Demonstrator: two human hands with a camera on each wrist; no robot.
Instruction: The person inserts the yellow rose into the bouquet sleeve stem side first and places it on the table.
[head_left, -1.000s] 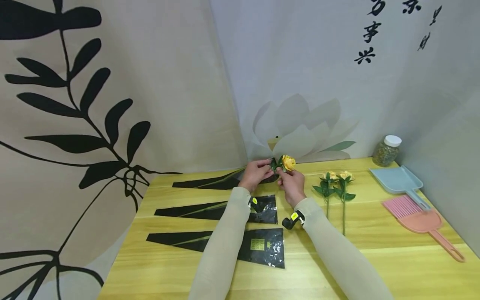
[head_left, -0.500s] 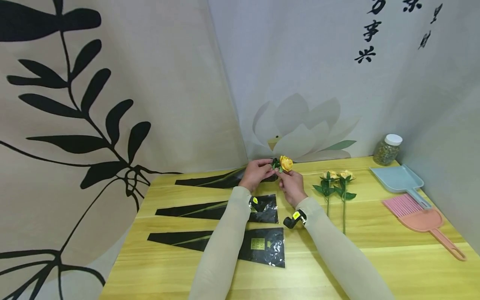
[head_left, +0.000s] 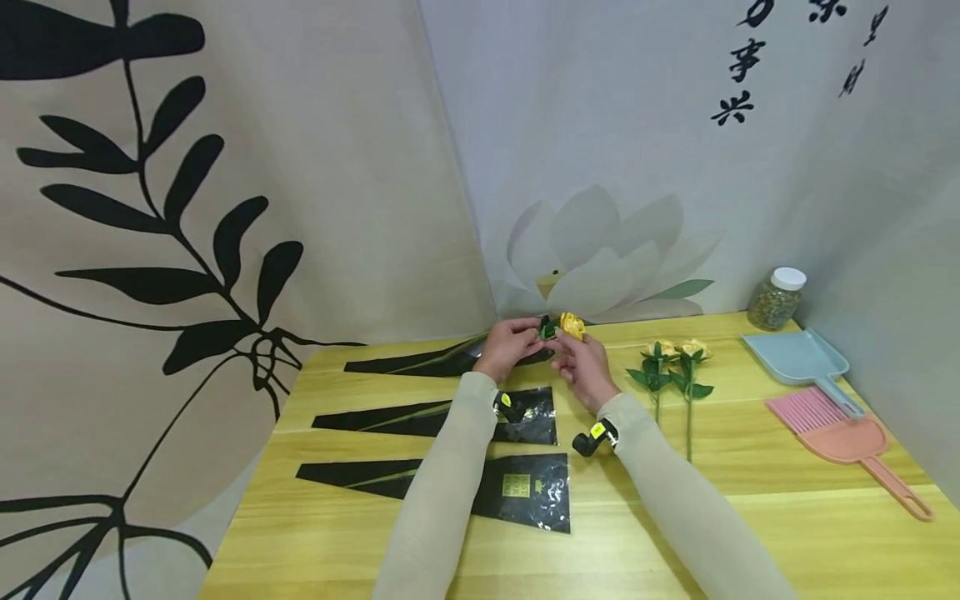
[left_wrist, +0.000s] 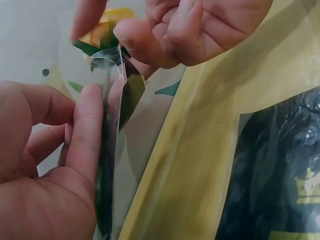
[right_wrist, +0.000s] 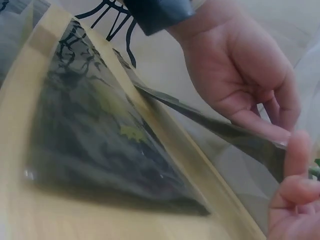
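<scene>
Near the table's back edge my left hand (head_left: 510,348) grips a narrow black sleeve (head_left: 420,362) with a clear film side, between thumb and fingers. A yellow artificial rose (head_left: 572,325) with green leaves pokes out of the sleeve's right end, its stem inside. My right hand (head_left: 587,371) pinches around the flower's base at the sleeve mouth. In the left wrist view the rose (left_wrist: 107,30) sits between the right fingers, partly hidden by them. From the right wrist view, the right hand (right_wrist: 295,195) overlaps the sleeve's end (right_wrist: 265,155); the bloom is out of frame there.
Two flat black sleeves (head_left: 525,496) with gold print lie nearer me, under my left forearm. Two yellow roses (head_left: 688,383) lie right of my right hand. Farther right are a blue dustpan (head_left: 795,358), a pink brush-and-pan piece (head_left: 843,437) and a white-lidded jar (head_left: 776,300).
The rose has shifted slightly left, closer to the sleeve, and its bloom has turned. My right fingers have shifted around its base; the left hand keeps its grip with little movement.
</scene>
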